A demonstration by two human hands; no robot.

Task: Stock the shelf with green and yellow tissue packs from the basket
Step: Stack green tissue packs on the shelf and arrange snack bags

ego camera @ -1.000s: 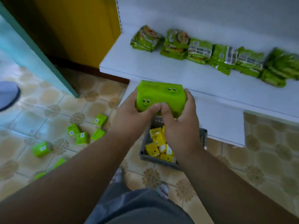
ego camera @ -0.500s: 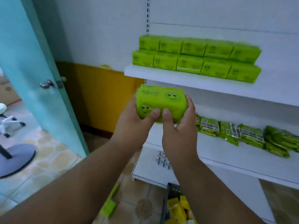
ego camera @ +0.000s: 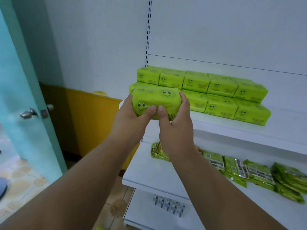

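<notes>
shelf-front point(ego camera: 232, 128), both hands point(ego camera: 131, 117) cradling pack point(ego camera: 156, 100)

Ten stacked green tissue packs point(ego camera: 221, 90), one held pack point(ego camera: 156, 102).

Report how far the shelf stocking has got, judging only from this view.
Done: green tissue packs already sit stacked in two layers on the upper shelf. In hand: the left hand and right hand grip one more green pack, raised in front of the stack's left end. Left: placing it. No yellow packs show on the shelves; the basket is out of view.
</notes>
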